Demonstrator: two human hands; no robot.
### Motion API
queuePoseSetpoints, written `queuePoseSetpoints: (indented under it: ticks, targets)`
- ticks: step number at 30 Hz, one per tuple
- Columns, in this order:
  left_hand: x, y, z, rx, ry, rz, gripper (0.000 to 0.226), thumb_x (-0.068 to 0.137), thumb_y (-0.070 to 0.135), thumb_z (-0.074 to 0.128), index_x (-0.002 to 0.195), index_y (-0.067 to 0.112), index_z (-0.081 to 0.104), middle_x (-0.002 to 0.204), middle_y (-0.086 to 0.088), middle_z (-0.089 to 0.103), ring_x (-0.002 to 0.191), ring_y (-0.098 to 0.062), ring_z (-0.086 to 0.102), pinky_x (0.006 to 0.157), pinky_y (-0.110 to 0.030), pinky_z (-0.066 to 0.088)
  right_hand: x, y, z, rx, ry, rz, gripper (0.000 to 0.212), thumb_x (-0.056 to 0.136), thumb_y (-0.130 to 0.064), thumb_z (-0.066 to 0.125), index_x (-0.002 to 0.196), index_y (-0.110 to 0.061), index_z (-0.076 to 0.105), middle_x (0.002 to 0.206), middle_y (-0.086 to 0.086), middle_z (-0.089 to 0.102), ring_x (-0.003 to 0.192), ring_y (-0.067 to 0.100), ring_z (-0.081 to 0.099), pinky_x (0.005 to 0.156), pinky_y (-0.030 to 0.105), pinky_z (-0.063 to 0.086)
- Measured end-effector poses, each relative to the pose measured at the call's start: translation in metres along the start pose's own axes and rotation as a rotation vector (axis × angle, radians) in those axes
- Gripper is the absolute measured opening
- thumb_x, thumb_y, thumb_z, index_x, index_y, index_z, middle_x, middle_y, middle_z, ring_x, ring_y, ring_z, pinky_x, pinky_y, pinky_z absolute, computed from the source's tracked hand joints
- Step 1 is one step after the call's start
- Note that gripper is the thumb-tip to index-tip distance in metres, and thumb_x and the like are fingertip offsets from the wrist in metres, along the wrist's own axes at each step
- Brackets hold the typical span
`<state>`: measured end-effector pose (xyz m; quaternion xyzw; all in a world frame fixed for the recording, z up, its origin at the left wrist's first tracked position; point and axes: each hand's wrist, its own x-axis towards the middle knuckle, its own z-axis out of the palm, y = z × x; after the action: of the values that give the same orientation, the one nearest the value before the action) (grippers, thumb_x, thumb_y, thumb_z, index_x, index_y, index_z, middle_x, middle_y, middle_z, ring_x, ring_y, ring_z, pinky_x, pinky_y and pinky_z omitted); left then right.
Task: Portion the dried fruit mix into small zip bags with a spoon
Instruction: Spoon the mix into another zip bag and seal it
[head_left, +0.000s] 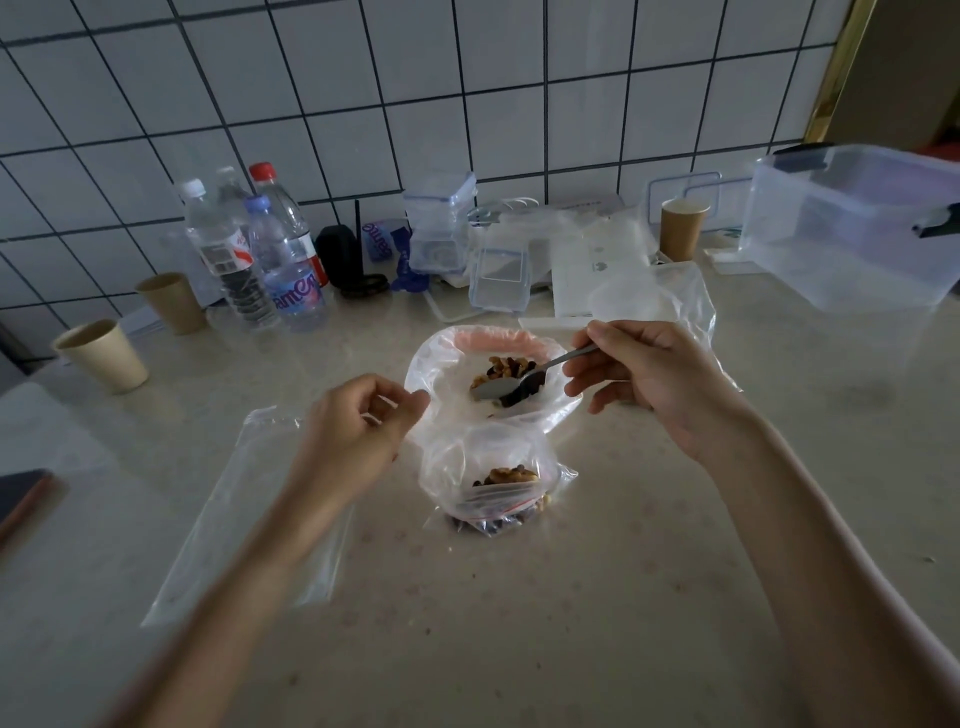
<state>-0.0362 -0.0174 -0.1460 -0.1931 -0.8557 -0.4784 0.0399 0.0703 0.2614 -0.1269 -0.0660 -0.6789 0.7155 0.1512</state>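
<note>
Countertop (597, 597) bears the work, pale and speckled. Right hand (652, 384) pinches the handle of a metal spoon (511, 387), fingers clamped on it, with the bowl lowered into the open mouth of the large clear bag (441, 364), which holds dried fruit mix (501, 366) (nuts and dark pieces). Left hand (358, 423) has curled fingers closed on that bag's left rim. Just in front of it stands a small zip bag (493, 488), mouth open, partly filled with the same mix. An empty flat zip bag (234, 519) lies to the left, partly under the left forearm. Further back: water bottles (260, 249), paper cups (104, 356), and a clear storage bin (852, 228) at right.
</note>
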Motion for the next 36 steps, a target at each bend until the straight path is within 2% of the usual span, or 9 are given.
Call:
queuePoseSetpoints:
  ticks: [3, 6, 10, 14, 17, 23, 27, 30, 36]
  targets:
    - [0.017, -0.003, 0.01, 0.09, 0.149, -0.01, 0.053, 0.082, 0.05, 0.082, 0.115, 0.017, 0.056, 0.094, 0.006, 0.065, 0.079, -0.01, 0.065, 0.075, -0.034, 0.053, 0.002, 0.006, 0.005, -0.026, 0.058, 0.02, 0.028, 0.108, -0.023, 0.054, 0.101, -0.001, 0.07, 0.089, 0.018, 0.079, 0.078, 0.031, 0.078, 0.055, 0.03, 0.059]
    - [0.031, -0.005, 0.028, 0.105, 0.117, -0.067, 0.072, 0.081, 0.056, 0.081, 0.133, 0.016, 0.052, 0.111, 0.007, 0.061, 0.091, -0.012, 0.064, 0.076, -0.031, 0.051, 0.003, 0.011, 0.008, -0.072, 0.079, 0.043, 0.03, 0.108, -0.025, 0.055, 0.103, 0.001, 0.069, 0.088, 0.016, 0.079, 0.08, 0.031, 0.079, 0.054, 0.029, 0.059]
    - [0.046, -0.005, 0.043, 0.125, -0.057, -0.127, 0.047, 0.082, 0.057, 0.076, 0.11, 0.021, 0.066, 0.095, 0.009, 0.07, 0.082, -0.009, 0.068, 0.066, -0.033, 0.056, 0.003, 0.017, 0.015, -0.109, 0.082, 0.066, 0.028, 0.106, -0.025, 0.059, 0.1, 0.0, 0.07, 0.088, 0.013, 0.08, 0.082, 0.029, 0.079, 0.056, 0.029, 0.061]
    - [0.046, -0.008, 0.052, 0.015, -0.063, -0.127, 0.015, 0.083, 0.037, 0.072, 0.087, 0.023, 0.074, 0.073, 0.001, 0.076, 0.068, -0.018, 0.074, 0.056, -0.027, 0.059, 0.004, 0.023, 0.019, -0.17, 0.057, 0.049, 0.015, 0.101, -0.015, 0.067, 0.101, -0.002, 0.074, 0.09, 0.009, 0.081, 0.083, 0.024, 0.08, 0.06, 0.03, 0.063]
    - [0.044, -0.008, 0.055, -0.112, -0.069, -0.147, 0.013, 0.08, 0.031, 0.069, 0.078, 0.019, 0.074, 0.067, 0.003, 0.075, 0.057, -0.012, 0.07, 0.052, -0.028, 0.055, 0.005, 0.029, 0.025, -0.165, 0.097, 0.045, 0.012, 0.101, -0.007, 0.064, 0.101, -0.001, 0.074, 0.089, 0.01, 0.081, 0.081, 0.024, 0.08, 0.057, 0.028, 0.062]
    - [0.041, -0.003, 0.054, -0.239, -0.104, -0.128, 0.01, 0.081, 0.028, 0.07, 0.077, 0.019, 0.07, 0.065, 0.001, 0.068, 0.057, -0.019, 0.062, 0.053, -0.036, 0.052, 0.007, 0.036, 0.036, -0.171, 0.2, 0.003, 0.014, 0.101, -0.004, 0.063, 0.093, -0.009, 0.074, 0.083, 0.006, 0.081, 0.075, 0.023, 0.079, 0.052, 0.029, 0.06]
    - [0.041, -0.001, 0.053, -0.22, -0.065, -0.107, 0.01, 0.083, 0.03, 0.072, 0.087, 0.022, 0.075, 0.082, -0.009, 0.076, 0.08, -0.037, 0.072, 0.065, -0.049, 0.061, 0.007, 0.038, 0.037, -0.19, 0.257, -0.013, 0.012, 0.101, -0.005, 0.063, 0.096, -0.006, 0.074, 0.081, 0.005, 0.08, 0.074, 0.022, 0.079, 0.053, 0.032, 0.062]
    - [0.042, -0.001, 0.053, -0.195, -0.047, -0.116, 0.009, 0.084, 0.03, 0.073, 0.086, 0.022, 0.075, 0.08, -0.006, 0.076, 0.079, -0.036, 0.072, 0.067, -0.051, 0.062, 0.007, 0.037, 0.038, -0.243, 0.288, -0.063, 0.012, 0.101, -0.007, 0.064, 0.097, -0.006, 0.074, 0.081, 0.005, 0.08, 0.072, 0.019, 0.079, 0.054, 0.035, 0.063]
    - [0.044, -0.005, 0.055, -0.137, -0.046, -0.118, 0.009, 0.093, 0.032, 0.066, 0.096, 0.029, 0.074, 0.082, 0.003, 0.076, 0.076, -0.02, 0.074, 0.063, -0.037, 0.061, 0.005, 0.039, 0.043, -0.388, 0.287, -0.124, 0.014, 0.101, -0.009, 0.063, 0.098, -0.009, 0.076, 0.086, 0.001, 0.08, 0.07, 0.015, 0.078, 0.06, 0.039, 0.064]
